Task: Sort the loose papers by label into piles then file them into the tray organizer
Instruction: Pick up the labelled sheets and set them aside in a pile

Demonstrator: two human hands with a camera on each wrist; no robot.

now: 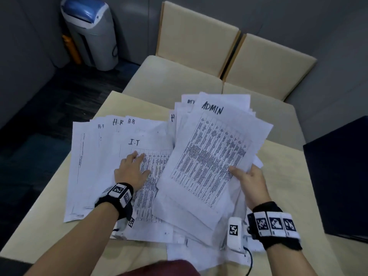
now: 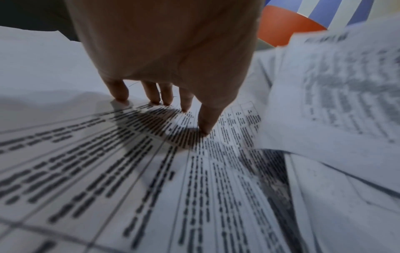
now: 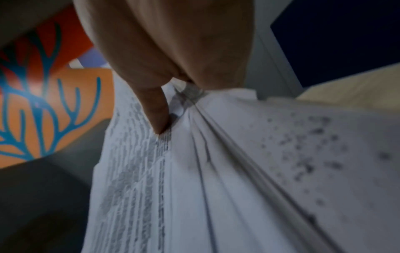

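Observation:
Loose white printed papers cover the beige table (image 1: 278,176). On the left lies a spread of sheets marked H.R (image 1: 117,122), with a sheet marked I.T (image 1: 139,154) on top. My left hand (image 1: 133,168) lies flat on the I.T sheet (image 2: 151,171), its fingertips (image 2: 205,130) pressing the printed grid. My right hand (image 1: 249,180) grips the right edge of a raised stack topped by a sheet marked ADMIN (image 1: 211,148). The thumb (image 3: 158,113) pinches that bunched stack (image 3: 216,171) from above. More sheets lie under the stack near the table's front edge.
A dark flat object (image 1: 338,172) sits at the table's right side. Two cream chairs (image 1: 199,46) stand behind the table. A grey and blue bin (image 1: 89,30) stands on the floor at the far left.

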